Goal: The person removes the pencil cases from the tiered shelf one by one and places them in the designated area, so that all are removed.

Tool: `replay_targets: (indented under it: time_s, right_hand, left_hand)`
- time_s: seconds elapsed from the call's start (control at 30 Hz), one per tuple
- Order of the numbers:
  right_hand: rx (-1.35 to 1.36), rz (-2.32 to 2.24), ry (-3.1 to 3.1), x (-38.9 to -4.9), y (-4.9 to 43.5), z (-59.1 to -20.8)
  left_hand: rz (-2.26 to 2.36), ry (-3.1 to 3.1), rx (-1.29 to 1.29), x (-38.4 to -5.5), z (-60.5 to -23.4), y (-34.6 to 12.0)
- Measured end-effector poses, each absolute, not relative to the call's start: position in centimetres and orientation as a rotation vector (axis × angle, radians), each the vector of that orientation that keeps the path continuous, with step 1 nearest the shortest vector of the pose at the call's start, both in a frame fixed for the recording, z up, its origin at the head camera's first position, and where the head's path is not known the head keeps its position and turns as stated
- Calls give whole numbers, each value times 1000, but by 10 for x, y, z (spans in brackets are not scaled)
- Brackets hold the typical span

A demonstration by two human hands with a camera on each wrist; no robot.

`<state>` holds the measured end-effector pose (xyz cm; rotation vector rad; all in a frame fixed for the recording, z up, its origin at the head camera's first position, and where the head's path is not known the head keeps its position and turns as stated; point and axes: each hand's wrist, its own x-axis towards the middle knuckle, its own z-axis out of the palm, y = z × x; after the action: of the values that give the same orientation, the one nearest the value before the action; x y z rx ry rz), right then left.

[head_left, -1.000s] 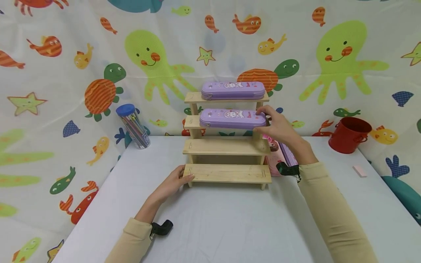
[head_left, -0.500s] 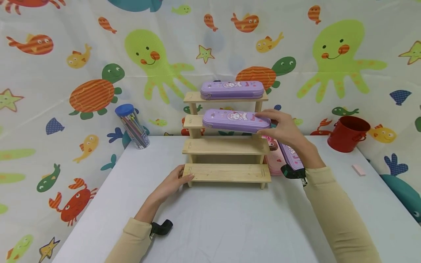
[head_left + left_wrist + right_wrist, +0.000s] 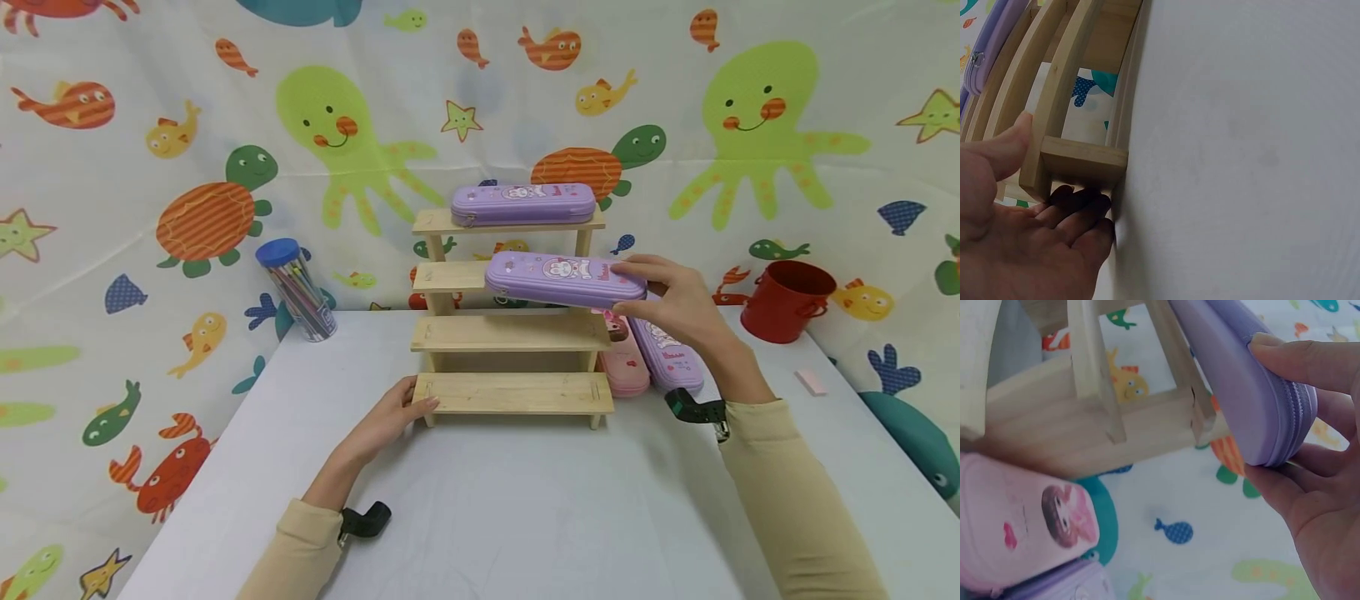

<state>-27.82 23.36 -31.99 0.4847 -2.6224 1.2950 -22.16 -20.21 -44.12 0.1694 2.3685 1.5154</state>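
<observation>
A purple zippered pencil case (image 3: 555,279), printed with a white rabbit, hangs before the third step of a wooden stepped shelf (image 3: 512,392). My right hand (image 3: 678,304) pinches its right end, thumb opposite fingers, as the right wrist view also shows on the case (image 3: 1235,381). The case tilts, right end lower and nearer. On the top step lies a matching purple pencil case (image 3: 522,206). With my left hand (image 3: 386,417) I grip the lowest step's left end. In the left wrist view the thumb lies against the board (image 3: 1054,112) and the fingers curl underneath.
Right of the shelf, a pink pencil case (image 3: 625,371) and another purple pencil case (image 3: 675,367) lie on the white table. A blue-lidded jar of pens (image 3: 300,292) leans at the left. A red bucket (image 3: 787,302) and a pink block (image 3: 811,382) are farther right.
The right hand has drawn the purple pencil case off the third step, rightward and toward me, tilting it. My left hand keeps its hold on the shelf.
</observation>
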Motion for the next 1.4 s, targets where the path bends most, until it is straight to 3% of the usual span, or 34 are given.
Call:
replay_targets:
  time_s: [1.07, 1.4]
  right_hand:
    - [-10, 1277, -2501, -228, 350, -349]
    - [-279, 1184, -2605, -220, 365, -361]
  left_hand:
    - [1519, 2349, 149, -223, -442, -201]
    - [1505, 2358, 160, -222, -443, -202]
